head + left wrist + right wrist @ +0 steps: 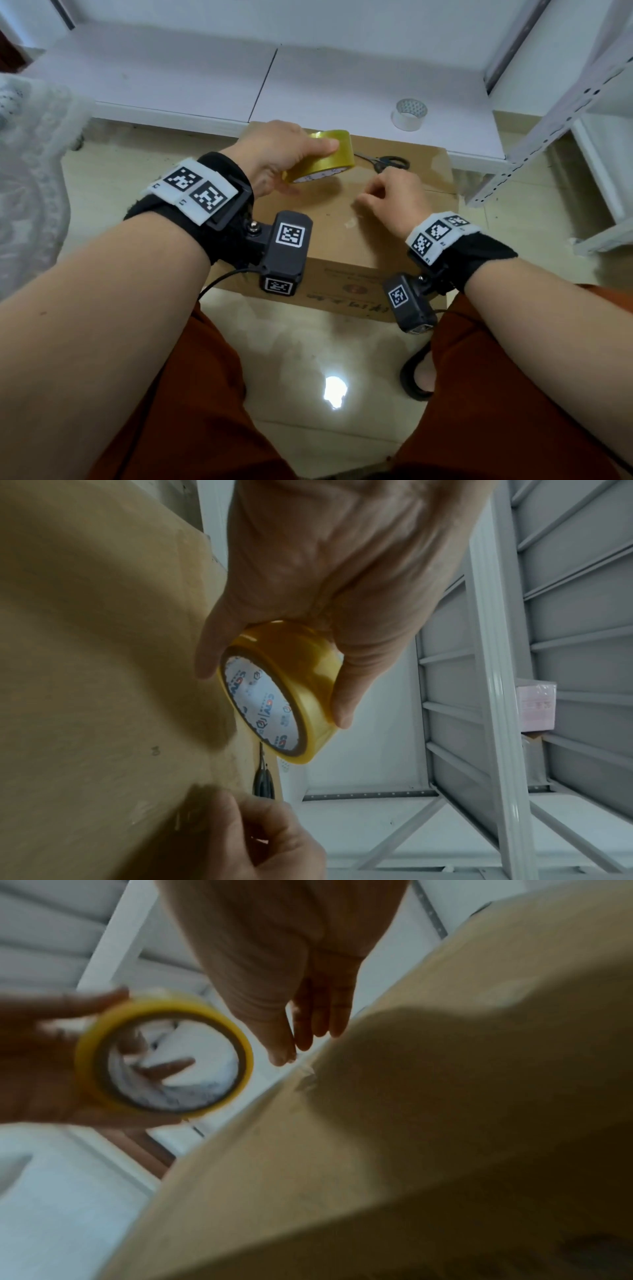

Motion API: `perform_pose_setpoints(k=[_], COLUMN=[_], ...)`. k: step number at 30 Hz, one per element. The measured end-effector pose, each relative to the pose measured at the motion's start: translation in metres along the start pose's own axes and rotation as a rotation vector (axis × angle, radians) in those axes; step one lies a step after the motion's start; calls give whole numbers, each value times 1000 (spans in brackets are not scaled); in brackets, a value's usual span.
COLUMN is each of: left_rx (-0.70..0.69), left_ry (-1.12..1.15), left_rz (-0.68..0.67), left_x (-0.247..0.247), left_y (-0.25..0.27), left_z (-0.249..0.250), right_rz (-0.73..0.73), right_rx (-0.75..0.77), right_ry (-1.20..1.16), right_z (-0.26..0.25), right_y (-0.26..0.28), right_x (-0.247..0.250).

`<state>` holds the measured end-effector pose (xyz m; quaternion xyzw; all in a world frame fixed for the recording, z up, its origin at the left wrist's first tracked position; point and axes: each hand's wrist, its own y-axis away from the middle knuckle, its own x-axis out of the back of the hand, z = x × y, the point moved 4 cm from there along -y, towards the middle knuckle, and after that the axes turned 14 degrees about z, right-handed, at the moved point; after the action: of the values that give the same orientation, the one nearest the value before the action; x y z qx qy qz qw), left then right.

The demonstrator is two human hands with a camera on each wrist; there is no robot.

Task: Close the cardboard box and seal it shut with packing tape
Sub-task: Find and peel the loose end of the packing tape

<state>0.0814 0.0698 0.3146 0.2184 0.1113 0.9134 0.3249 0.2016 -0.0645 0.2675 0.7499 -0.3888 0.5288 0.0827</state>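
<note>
Forearms frame the closed cardboard box (342, 219) — left hand (274, 154) grips the tape roll (320, 156) above it; right hand (394, 198) pinches something unclear, perhaps the tape end — it could slip and restick.

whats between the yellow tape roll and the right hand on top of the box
Only bare cardboard box top, as the head view shows. The tape roll in the left hand and the right hand don't touch; the scissors lie farther back.

Overhead light is glaring off the glossy floor (335, 392) in the bright, edge-warped head view; both wrist views are looking dim, the right one blurring.
</note>
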Motion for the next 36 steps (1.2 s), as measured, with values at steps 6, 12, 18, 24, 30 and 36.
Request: perform_pose_setpoints(k=[6,12,18,24,30,36], left_rx=[-32,-36,-48,-42,-44,-47], left_ry=[-44,-63,-77,-85,-92,-90], left_rz=[-21,-26,-45,-45,-43,-52], left_x=[-4,-4,-8,-8,-10,-11], left_y=[4,4,5,5,3,3], left_z=[1,0,0,-1,-1,-1], right_rz=[-133,-296,-327,-522,-541,-549], right_rx=[300,106,-64,-124,-131,-133], right_ry=[172,53,-18,51,-3,-48], right_z=[2,17,17,16,12,13], right_y=[26,21,16,10,10,14], right_x=[-21,-21,-22,-27,-26,-26])
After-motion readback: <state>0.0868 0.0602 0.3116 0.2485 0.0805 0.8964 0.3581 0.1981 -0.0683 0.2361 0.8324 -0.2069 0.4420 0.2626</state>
